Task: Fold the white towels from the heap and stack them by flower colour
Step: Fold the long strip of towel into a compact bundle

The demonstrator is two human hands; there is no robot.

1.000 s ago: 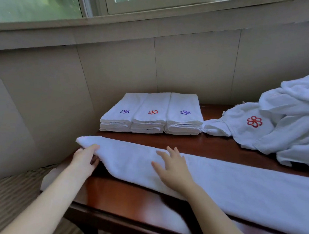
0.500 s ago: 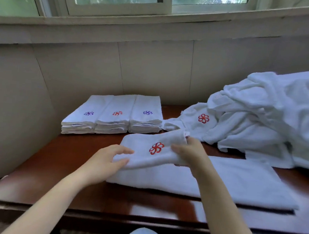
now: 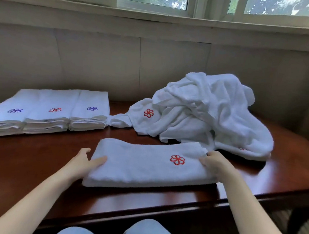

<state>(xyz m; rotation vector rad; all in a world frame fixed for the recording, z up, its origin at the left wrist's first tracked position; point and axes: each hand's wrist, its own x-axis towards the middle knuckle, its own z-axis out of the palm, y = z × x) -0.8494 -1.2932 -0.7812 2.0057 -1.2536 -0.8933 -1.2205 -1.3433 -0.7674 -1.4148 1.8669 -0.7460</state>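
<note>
A folded white towel [image 3: 145, 164] with a red flower lies across the front of the dark wooden table [image 3: 24, 165]. My left hand [image 3: 83, 162] grips its left end, thumb on top. My right hand [image 3: 216, 164] grips its right end, fingers curled over the edge. Behind it at the right sits the heap of loose white towels [image 3: 210, 110], one showing a red flower. At the back left stand three stacks side by side: a purple-flower stack [image 3: 4, 116], a red-flower stack [image 3: 51, 113] and a blue-flower stack [image 3: 90, 111].
A tiled wall [image 3: 98, 61] and window sill run close behind the table. The table's front edge [image 3: 141, 216] is just above my knees. Bare wood shows at the front left and far right.
The long towel strip has been folded over to a short rectangle with the red flower on top. My hands moved from its middle fold to its two ends. My view swung right.
</note>
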